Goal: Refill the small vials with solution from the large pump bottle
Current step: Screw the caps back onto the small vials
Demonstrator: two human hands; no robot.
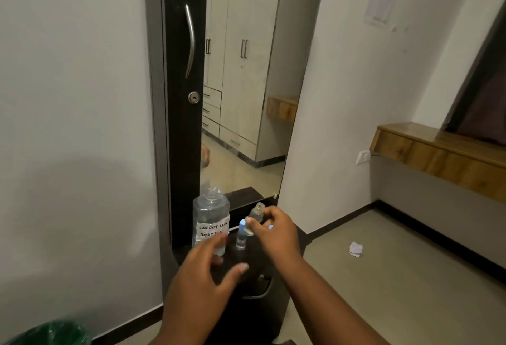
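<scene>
The large clear bottle (210, 218) stands uncapped on the dark cabinet top (262, 259), with a handwritten white label reading "contact lens solution". My left hand (204, 270) hovers just in front of it, fingers spread, holding nothing. To its right a small capped vial (241, 236) with a bluish cap stands upright. My right hand (273, 231) grips a small open glass vial (256, 211), tilted with its mouth up and to the right, just above the capped vial.
A tall mirror (246, 84) in a dark frame rises behind the cabinet, next to a dark door with a metal handle (190, 40). A green bin (52, 333) sits bottom left. A crumpled paper (355, 248) lies on the floor right. A wooden shelf (438, 152) juts from the right wall.
</scene>
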